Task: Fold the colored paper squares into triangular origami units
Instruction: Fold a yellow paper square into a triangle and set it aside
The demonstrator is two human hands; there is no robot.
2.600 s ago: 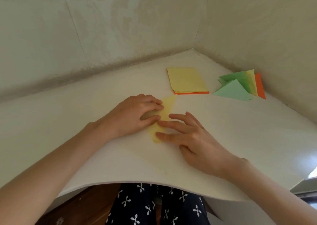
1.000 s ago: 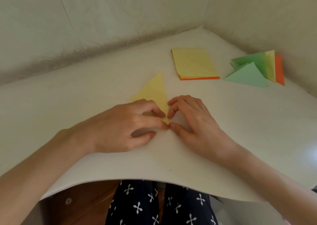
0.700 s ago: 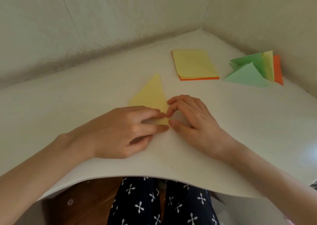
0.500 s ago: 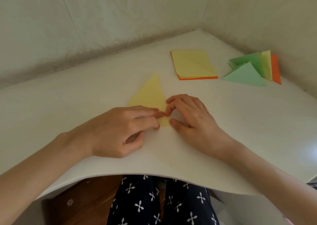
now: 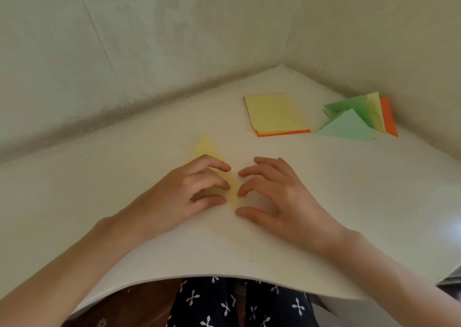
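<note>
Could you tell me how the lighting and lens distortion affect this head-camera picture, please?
Head view: wide-angle distortion bows the table's near edge into a curve; light is soft, with only faint shadows under the left hand and right hand; a bright glare patch sits at the table's right border; the pale yellow folded paper has low contrast against the white top.

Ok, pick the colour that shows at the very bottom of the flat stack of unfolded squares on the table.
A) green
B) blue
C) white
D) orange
D: the stack of squares is yellow on top, and an orange edge shows underneath along its near side.
</note>
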